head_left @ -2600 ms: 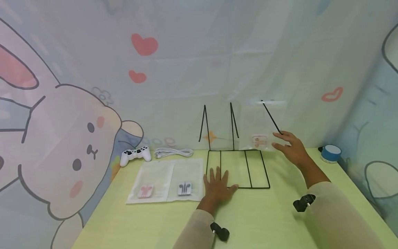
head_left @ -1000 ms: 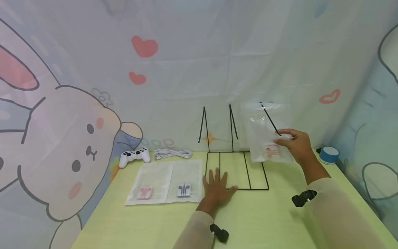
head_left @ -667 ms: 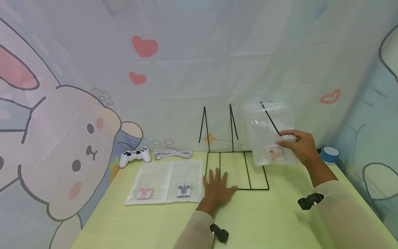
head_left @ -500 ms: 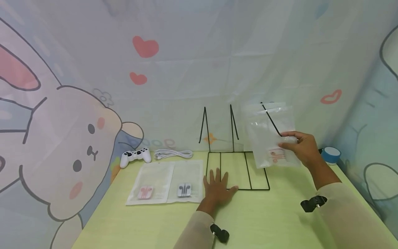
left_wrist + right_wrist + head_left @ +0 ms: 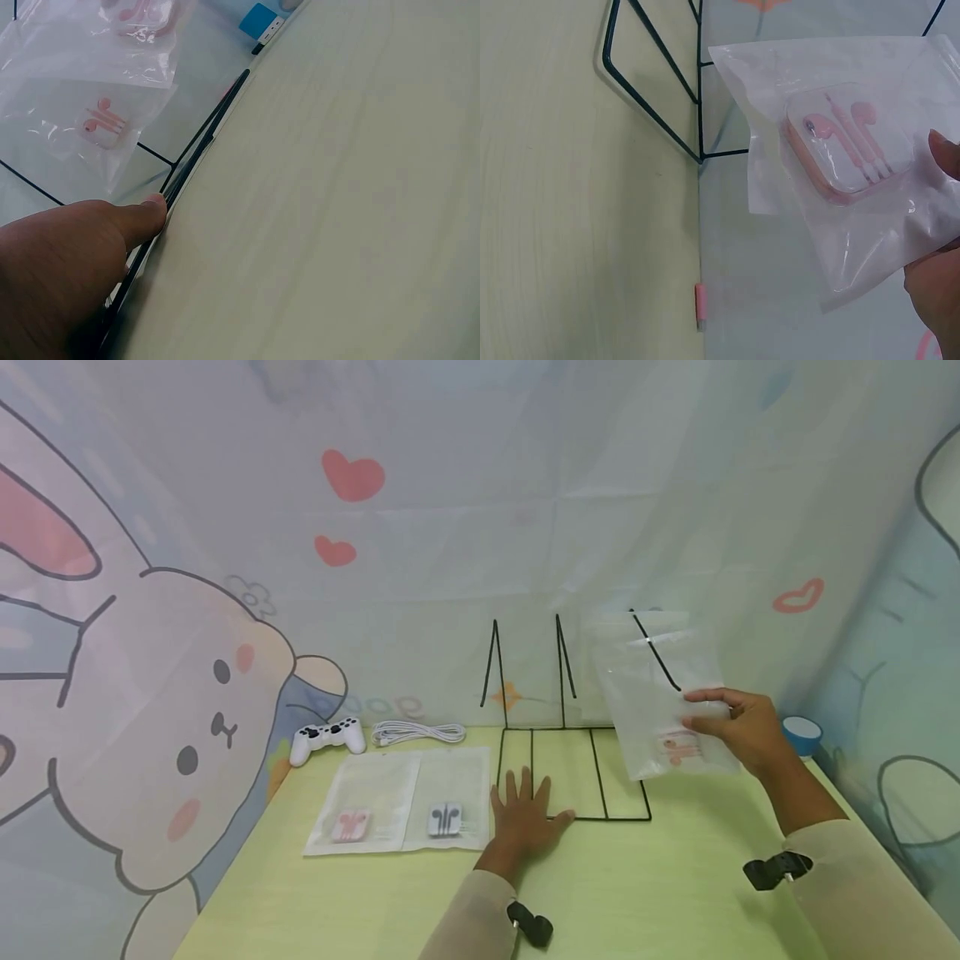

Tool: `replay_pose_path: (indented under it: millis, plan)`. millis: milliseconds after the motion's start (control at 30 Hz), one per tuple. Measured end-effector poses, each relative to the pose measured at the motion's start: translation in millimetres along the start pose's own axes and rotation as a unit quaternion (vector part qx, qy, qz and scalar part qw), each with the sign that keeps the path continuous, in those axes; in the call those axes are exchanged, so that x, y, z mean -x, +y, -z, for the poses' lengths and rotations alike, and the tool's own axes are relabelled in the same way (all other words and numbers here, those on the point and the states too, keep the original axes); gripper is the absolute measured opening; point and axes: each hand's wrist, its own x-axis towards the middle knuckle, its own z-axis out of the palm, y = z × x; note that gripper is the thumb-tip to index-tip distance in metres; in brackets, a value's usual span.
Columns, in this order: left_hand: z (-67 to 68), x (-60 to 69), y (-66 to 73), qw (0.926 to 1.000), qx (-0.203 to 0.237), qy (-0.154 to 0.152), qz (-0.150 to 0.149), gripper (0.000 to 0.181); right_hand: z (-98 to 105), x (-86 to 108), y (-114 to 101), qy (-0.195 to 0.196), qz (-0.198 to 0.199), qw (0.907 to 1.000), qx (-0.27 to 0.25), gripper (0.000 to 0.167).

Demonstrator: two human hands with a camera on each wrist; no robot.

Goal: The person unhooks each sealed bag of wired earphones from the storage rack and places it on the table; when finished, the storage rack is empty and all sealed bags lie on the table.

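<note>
In the head view my left hand [image 5: 527, 814] rests with spread fingers on the base of a black wire display rack [image 5: 570, 729]. The left wrist view shows its thumb [image 5: 142, 221] against the front bar. My right hand [image 5: 742, 727] pinches the right edge of a clear plastic bag [image 5: 637, 693], tilted and beside the rack's right prong [image 5: 656, 656]. Pink earphones [image 5: 847, 135] in a clear case lie at the bag's bottom. The prong's tip is by my index finger; whether it passes through the bag, I cannot tell. In the left wrist view, another bag of pink earphones [image 5: 105, 124] overlaps it.
Left of the rack lie two flat bags, with pink earphones [image 5: 351, 825] and dark grey ones [image 5: 445, 819]. Behind them are a white game controller [image 5: 327, 739] and a coiled white cable [image 5: 417, 732]. A blue round object [image 5: 802, 735] sits at the right edge.
My right hand, first with fingers near the prong's tip, has taken hold of the bag and drawn it right, down and towards me. The left hand has stayed put.
</note>
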Motion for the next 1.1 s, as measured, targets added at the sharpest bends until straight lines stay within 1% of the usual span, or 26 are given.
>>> replay_pose_path:
  millis: [100, 233, 500, 733, 867, 1100]
  plan:
    - [-1.0, -0.4, 0.0, 1.0, -0.002, -0.002, -0.001, 0.083, 1, 4.2, 0, -0.007, -0.007, 0.9999, -0.01, 0.047]
    - [-0.2, -0.8, 0.1, 1.0, -0.002, -0.003, -0.003, 0.083, 2, 7.4, -1, -0.013, -0.001, 0.9995, -0.029, 0.044]
    - [0.5, -4.2, -0.9, 1.0, -0.009, 0.001, -0.001, 0.083, 6, 17.8, -2, -0.013, 0.007, 0.9997, -0.017, 0.042]
    - [0.0, -2.3, -0.7, 1.0, 0.0, -0.006, -0.003, 0.083, 7, 26.6, 0, -0.015, 0.016, 0.9995, -0.021, 0.039]
    - [-0.7, -2.0, -1.0, 1.0, 0.007, -0.002, -0.004, 0.083, 8, 29.5, 2, -0.008, 0.02, 0.9996, -0.02, 0.036]
    - [-2.2, -2.9, -2.1, 1.0, 0.002, 0.0, -0.005, 0.082, 8, 38.8, 3, 0.006, 0.035, 0.9993, -0.013, 0.033]
